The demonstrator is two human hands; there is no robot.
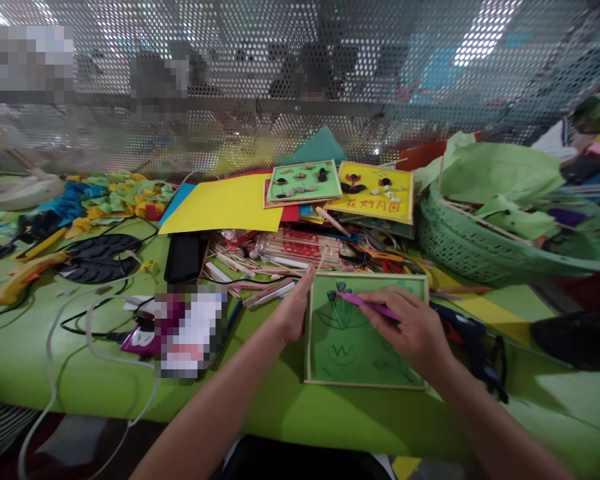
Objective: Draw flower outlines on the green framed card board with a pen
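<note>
A green framed craft board (350,347) with pencil drawings lies on the green table in front of me. My left hand (295,310) rests flat against the board's left edge, fingers together, holding it steady. My right hand (413,327) grips a pink-purple tweezers-like tool (365,303) whose tip points at a small dark piece (339,287) near the top of the board.
Wooden sticks (280,257), a black phone (184,257), finished craft boards (305,181), yellow paper (220,203) and a green basket (460,243) of paper crowd the back. A blue glue gun (473,337) lies right of the board, cables and a yellow glue gun (25,273) at left.
</note>
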